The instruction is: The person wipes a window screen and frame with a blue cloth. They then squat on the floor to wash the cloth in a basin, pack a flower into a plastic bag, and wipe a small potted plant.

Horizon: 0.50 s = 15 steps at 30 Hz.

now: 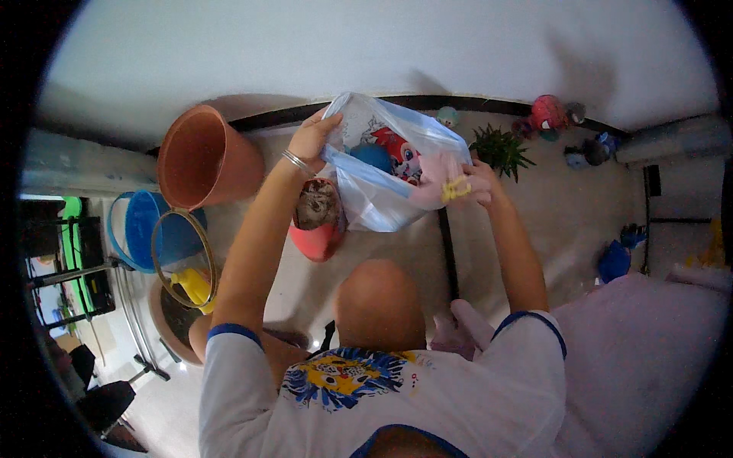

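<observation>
Fingers of the left hand (309, 140) are closed on the upper left rim of a thin, see-through plastic bag (374, 210), with little gap between thumb and fingertips. Fingers of the right hand (484, 185) are bent in at its opposite rim, touching a pink soft thing (431, 179) with a yellow bow (456, 188); whether they grip that as well as the bag, I cannot tell. Held up between the 2 hands, the bag gapes wide above the floor, showing a rounded blue thing (370, 157) and a red-and-white cartoon figure (395, 146) inside.

Just beside it, on the left, is a coral-red container (315, 243) with something greyish in its opening. Beyond that stand a large terracotta-coloured tub (244, 164) and a blue bucket (177, 235), with a yellow thing (192, 285) nearby. Pale, smooth flooring (565, 206) spreads underneath, crossed by 1 dark strip (449, 263). Right of the bag sit a spiky green plant (500, 150) and a red toy (546, 114), near a plain whitish wall (382, 46) with dark skirting. Pale pink fabric (634, 359) fills the lower right.
</observation>
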Each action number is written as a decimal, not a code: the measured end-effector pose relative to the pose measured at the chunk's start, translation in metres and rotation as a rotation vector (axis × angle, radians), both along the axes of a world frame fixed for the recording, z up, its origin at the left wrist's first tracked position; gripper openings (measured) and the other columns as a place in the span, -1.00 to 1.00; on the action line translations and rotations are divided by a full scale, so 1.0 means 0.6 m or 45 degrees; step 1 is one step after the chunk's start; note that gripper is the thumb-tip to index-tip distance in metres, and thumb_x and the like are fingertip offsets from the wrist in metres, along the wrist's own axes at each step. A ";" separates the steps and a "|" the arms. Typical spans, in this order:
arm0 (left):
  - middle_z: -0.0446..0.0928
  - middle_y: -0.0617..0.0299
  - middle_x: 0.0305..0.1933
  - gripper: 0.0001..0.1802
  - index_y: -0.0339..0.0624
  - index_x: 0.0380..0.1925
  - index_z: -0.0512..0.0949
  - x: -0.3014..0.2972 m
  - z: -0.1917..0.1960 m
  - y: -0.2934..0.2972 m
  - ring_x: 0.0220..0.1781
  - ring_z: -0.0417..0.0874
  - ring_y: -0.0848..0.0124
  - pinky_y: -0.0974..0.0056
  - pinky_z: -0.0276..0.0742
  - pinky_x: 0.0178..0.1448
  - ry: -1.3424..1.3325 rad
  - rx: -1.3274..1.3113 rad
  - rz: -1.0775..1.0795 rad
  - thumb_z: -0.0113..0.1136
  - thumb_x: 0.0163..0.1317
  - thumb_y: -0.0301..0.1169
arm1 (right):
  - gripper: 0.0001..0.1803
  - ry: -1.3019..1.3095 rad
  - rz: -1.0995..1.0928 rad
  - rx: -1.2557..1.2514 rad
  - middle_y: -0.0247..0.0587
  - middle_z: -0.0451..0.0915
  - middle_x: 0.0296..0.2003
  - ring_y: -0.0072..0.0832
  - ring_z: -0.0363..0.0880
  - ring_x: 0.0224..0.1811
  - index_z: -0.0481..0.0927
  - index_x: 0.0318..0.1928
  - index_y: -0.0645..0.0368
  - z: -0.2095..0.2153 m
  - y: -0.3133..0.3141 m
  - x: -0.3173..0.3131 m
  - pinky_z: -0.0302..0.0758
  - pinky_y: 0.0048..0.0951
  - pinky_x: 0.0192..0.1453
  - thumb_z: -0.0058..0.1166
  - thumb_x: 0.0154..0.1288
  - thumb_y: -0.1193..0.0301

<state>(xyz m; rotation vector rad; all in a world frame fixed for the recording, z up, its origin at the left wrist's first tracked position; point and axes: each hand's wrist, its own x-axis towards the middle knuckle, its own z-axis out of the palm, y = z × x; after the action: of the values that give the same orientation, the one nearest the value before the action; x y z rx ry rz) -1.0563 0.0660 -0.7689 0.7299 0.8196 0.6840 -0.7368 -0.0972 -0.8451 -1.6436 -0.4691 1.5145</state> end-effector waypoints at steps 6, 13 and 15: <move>0.53 0.21 -0.23 -0.72 -0.23 -0.07 0.46 0.012 0.005 -0.005 -0.24 0.55 0.41 0.29 0.52 -0.23 0.032 -0.020 0.017 0.02 0.27 -0.35 | -0.67 0.284 -0.324 0.226 -0.22 0.55 -0.20 -0.44 0.56 -0.23 0.50 -0.14 0.23 0.003 -0.008 0.014 0.53 -0.40 -0.20 0.07 0.22 0.24; 0.50 0.21 -0.32 -0.75 -0.24 -0.14 0.46 0.005 0.066 -0.030 -0.31 0.54 0.39 0.26 0.51 -0.30 -0.021 -0.030 0.094 0.00 0.27 -0.33 | -0.59 -0.047 -0.668 0.340 -0.14 0.52 -0.10 -0.31 0.49 -0.08 0.45 -0.01 0.27 0.107 -0.001 0.040 0.43 -0.25 -0.01 0.03 0.24 0.25; 0.50 0.20 -0.32 -0.74 -0.24 -0.15 0.45 -0.012 0.079 -0.022 -0.31 0.55 0.37 0.24 0.52 -0.28 0.017 0.042 0.073 -0.02 0.28 -0.30 | -0.57 0.016 -0.668 0.440 -0.11 0.50 -0.05 -0.29 0.47 -0.02 0.43 0.02 0.27 0.148 0.006 0.035 0.39 -0.22 0.06 0.03 0.24 0.24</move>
<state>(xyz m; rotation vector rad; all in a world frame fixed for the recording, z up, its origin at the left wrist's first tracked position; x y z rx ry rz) -1.0633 0.0525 -0.7216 0.7439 0.8457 0.7463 -0.7159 -0.0937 -0.7565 -1.3471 -0.2458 0.9908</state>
